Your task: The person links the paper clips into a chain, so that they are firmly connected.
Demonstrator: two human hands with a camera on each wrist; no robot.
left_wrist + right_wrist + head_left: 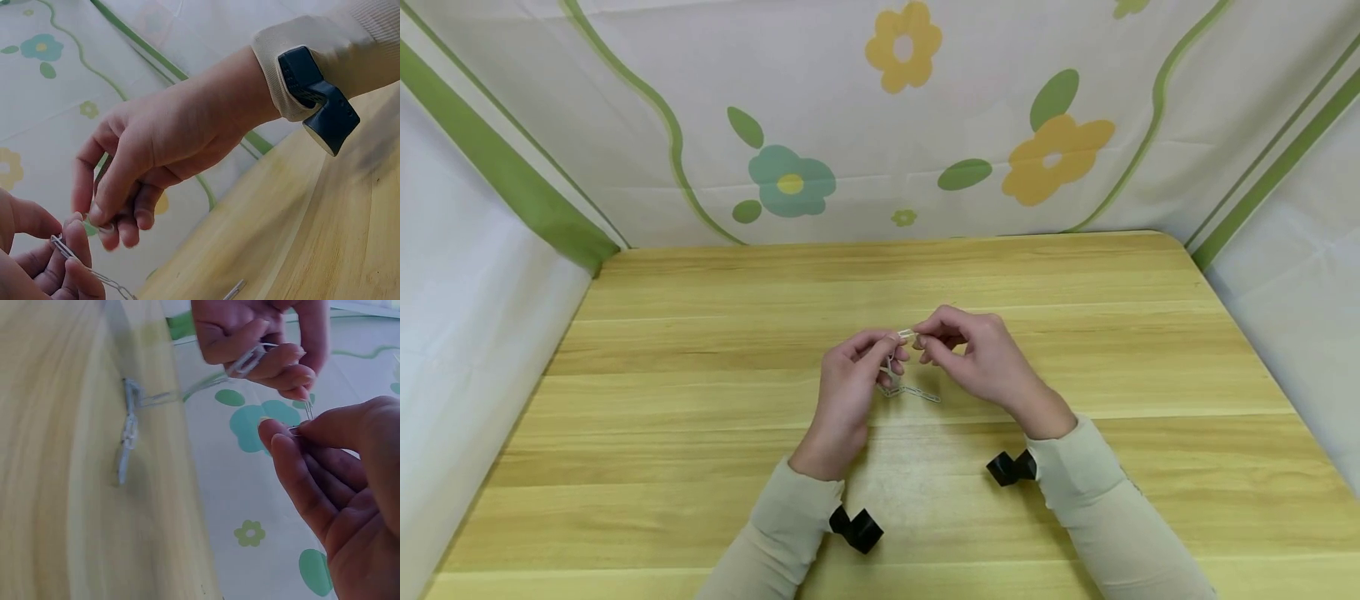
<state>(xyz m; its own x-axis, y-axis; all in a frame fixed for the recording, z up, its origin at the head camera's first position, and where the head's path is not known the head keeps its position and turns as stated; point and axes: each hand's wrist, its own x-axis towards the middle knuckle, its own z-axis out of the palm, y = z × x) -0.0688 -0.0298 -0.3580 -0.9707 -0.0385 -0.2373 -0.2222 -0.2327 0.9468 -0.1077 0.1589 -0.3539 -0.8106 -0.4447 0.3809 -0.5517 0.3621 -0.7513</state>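
Both hands meet above the middle of the table. A chain of silver paper clips [129, 434] hangs from my left hand [844, 385], and its loose end lies on the tabletop. The left thumb and forefinger pinch the chain's upper end, where a clip [906, 333] sticks out toward the right. From the right, my right hand [987, 357] pinches a small metal piece, seemingly a paper clip [294, 429], between thumb and forefinger. Fingertips partly cover it, so whether it is linked to the chain I cannot tell.
The wood-grain table [662, 467] extends on all sides of the hands. A white cloth with printed flowers [850, 108] hangs along its far edge, with plain white cloth at both sides. Black camera mounts [857, 531] sit on both wrists.
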